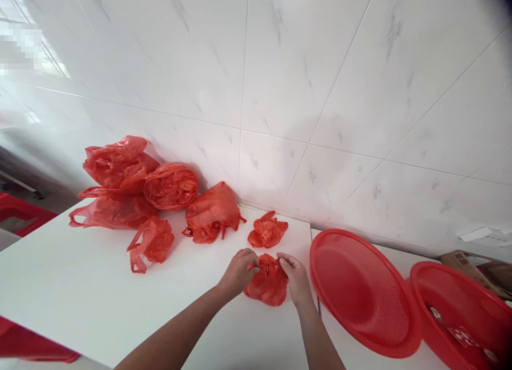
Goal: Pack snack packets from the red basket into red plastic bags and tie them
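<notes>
A small red plastic bag (269, 289) lies crumpled on the white table, its top edge loosely bunched. My left hand (239, 274) is closed, thumb and fingers pinching the bag's upper left edge. At the upper right edge, the thumb and fingers of my right hand (295, 276) pinch the same bag. What is inside it cannot be seen. Just behind it sits another crumpled red bag (267, 231), touched by neither hand. A fuller red bag (214, 207) rests to the left, near the wall.
More red bags (172, 186) are heaped at the back left, with a small one (154, 242) in front. Two red plastic baskets (360, 284) (464, 306) stand on the right. Behind them lies a cardboard box (472, 268). A tiled wall (280, 93) borders the white table (80, 284).
</notes>
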